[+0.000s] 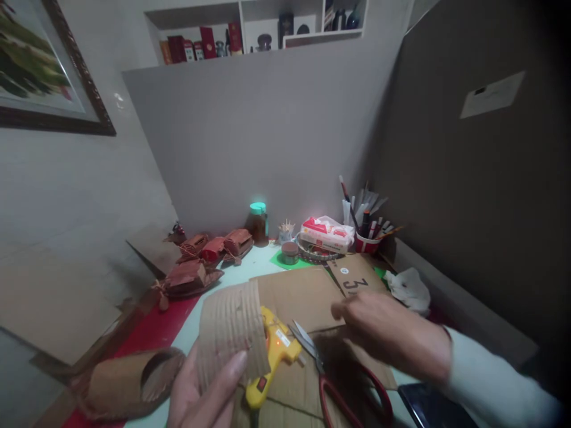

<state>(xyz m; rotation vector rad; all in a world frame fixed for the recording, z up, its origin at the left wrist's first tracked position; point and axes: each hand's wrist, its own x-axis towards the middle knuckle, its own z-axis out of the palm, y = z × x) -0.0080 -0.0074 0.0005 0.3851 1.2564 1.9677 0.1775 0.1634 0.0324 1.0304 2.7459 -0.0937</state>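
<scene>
Corrugated cardboard piece [229,330] is sitting upright in the left hand [205,386], pinched between thumb in front and palm behind, low and centre over the tabletop [250,264]. Yellow glue gun [272,356] is lying just right of that piece, touching its edge, on flat brown cardboard sheets [303,297]. Red-handled scissors [339,386] are lying beside the gun, blades pointing up-left. Right hand [388,336] is hovering over the sheets and scissors, motion-blurred; fingers are reaching leftward, loosely extended, holding nothing that can be made out. Rolled cardboard tube [134,380] is resting at lower left on a red mat [156,330]. Small brown cardboard models [209,252] are standing further back, near a jar with a teal lid [257,223]. Red cup of pens [368,235] is standing at the right rear.
</scene>
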